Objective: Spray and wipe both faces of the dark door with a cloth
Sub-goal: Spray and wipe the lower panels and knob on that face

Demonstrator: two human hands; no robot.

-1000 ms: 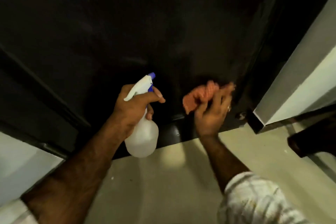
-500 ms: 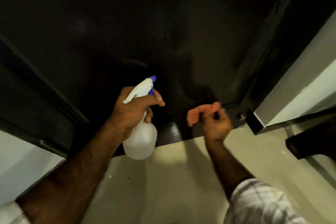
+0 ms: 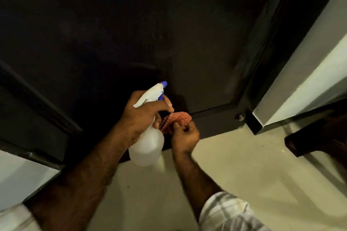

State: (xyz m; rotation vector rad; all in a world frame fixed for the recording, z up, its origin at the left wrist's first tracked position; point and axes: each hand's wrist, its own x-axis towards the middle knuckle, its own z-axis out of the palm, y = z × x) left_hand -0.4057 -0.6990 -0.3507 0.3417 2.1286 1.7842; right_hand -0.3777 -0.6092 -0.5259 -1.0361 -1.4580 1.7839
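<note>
Your left hand (image 3: 143,116) grips the spray bottle (image 3: 148,144), its translucent body showing no clear liquid level. Just right of the bottle, your right hand (image 3: 185,137) clutches the orange checked cloth (image 3: 175,121) against the dark door (image 3: 169,33) near its bottom edge. A small metal stopper (image 3: 240,117) sits at the door's lower right corner, above the pale floor (image 3: 244,165).

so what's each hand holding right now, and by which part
The left hand grips the spray bottle round its neck, under the trigger head. The right hand grips the bunched orange cloth by its near end.
</note>
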